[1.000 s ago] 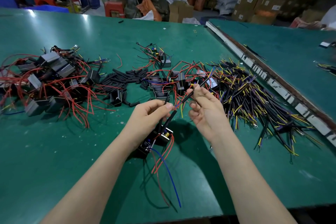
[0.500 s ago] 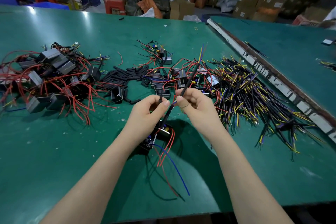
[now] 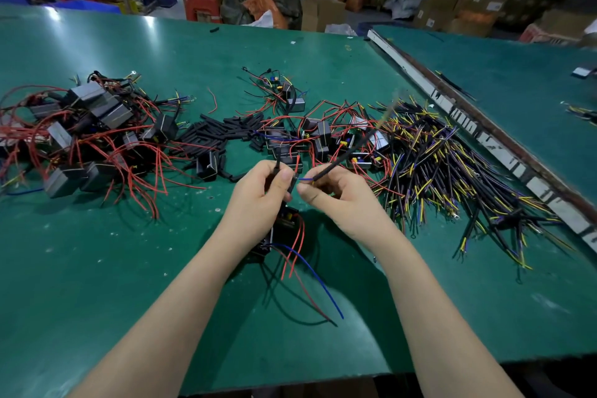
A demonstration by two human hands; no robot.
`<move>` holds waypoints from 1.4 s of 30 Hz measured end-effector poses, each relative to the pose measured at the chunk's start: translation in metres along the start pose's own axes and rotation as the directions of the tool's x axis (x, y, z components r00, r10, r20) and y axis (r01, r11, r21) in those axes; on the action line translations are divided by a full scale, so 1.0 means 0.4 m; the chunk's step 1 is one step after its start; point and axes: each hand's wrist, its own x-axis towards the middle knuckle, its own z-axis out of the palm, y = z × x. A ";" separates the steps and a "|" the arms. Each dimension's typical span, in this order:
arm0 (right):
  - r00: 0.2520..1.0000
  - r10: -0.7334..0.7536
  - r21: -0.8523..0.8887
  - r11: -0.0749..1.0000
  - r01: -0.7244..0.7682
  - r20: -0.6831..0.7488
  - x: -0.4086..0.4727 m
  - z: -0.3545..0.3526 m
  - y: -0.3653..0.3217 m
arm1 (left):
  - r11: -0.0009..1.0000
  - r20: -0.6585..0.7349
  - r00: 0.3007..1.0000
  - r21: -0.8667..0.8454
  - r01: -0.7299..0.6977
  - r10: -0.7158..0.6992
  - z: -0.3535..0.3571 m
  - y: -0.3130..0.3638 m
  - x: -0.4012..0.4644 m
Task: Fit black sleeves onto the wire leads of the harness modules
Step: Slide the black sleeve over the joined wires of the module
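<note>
Pinched between the thumb and curled fingers of the left hand (image 3: 258, 195) is a short black sleeve (image 3: 293, 183), with a module (image 3: 281, 229) hanging below the palm, its red and blue leads (image 3: 310, 271) trailing onto the green table (image 3: 97, 284). A long sleeved wire bundle (image 3: 345, 153) is gripped near its lower end by the right hand (image 3: 339, 200), fingers curled around it; its far end is raised over the table and blurred. A short length of blue wire (image 3: 305, 179) is seen bridging the gap between the two hands.

The step in hand is judged to be threading: the blue wire is being lined up with the mouth of the short sleeve. The next move calls for fine alignment of wire tip and sleeve opening, followed by a steady push along the wire's own axis; whether the tip has already entered cannot be told.

Loose sleeves (image 3: 223, 131) are heaped beyond the hands, near the middle of the table. Piled modules (image 3: 90, 126) lie well to the left, and a mass of black and yellow wires (image 3: 452, 171) lies just right of the right hand. The table's right edge is marked by a taped strip (image 3: 468, 126). Bare surface is available near the front edge, under and between the forearms. The raised bundle should be kept from snagging the wires beside it.
</note>
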 end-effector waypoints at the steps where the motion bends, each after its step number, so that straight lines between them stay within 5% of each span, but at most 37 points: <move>1: 1.000 -0.007 0.029 1.000 0.007 -0.001 0.000 0.006 -0.001 | 1.000 0.006 1.000 -0.017 0.001 0.000 0.000 0.002 0.000; 10: 0.986 0.025 0.122 0.993 -0.005 -0.164 0.007 0.012 -0.014 | 0.989 0.140 0.989 -0.126 0.075 -0.057 -0.003 0.020 -0.004; 16: 0.941 0.072 0.162 0.987 -0.019 -0.330 0.009 0.000 -0.016 | 0.954 0.078 0.995 -0.289 0.077 -0.057 -0.007 0.030 0.000; 30: 0.974 0.026 0.289 0.957 0.041 -0.226 -0.008 0.030 -0.042 | 0.884 0.225 0.974 -0.460 0.085 0.024 -0.011 0.047 -0.017; 42: 0.973 -0.001 0.289 0.955 0.069 -0.229 -0.011 0.033 -0.044 | 0.883 0.166 0.986 -0.462 0.085 -0.008 -0.005 0.050 -0.016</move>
